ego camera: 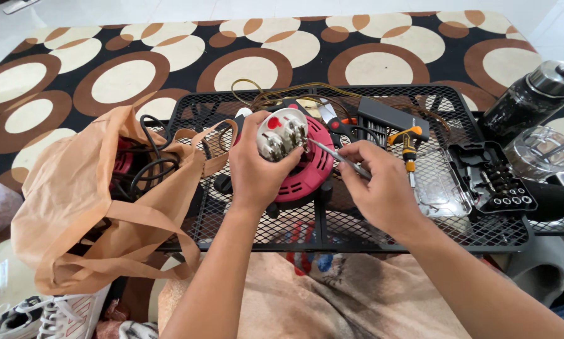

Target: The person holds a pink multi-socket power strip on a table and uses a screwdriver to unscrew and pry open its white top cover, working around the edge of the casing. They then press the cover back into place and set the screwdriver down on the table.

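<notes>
My left hand [255, 168] grips a round white socket plate [282, 133] with a red spot and metal contacts, held tilted above a red cable reel [310, 168]. My right hand [378, 186] pinches a thin metal screwdriver [337, 154], whose tip touches the plate's right edge. Both rest over a black wire-mesh table [357, 229].
An orange cloth bag [81, 207] with black cables sits at the left. A black bit-set case [492, 179], an orange-handled driver [409, 147], a dark bottle [533, 94] and a glass [539, 154] are at the right. A circle-patterned rug [169, 56] lies beyond. White shoes [50, 317] sit bottom left.
</notes>
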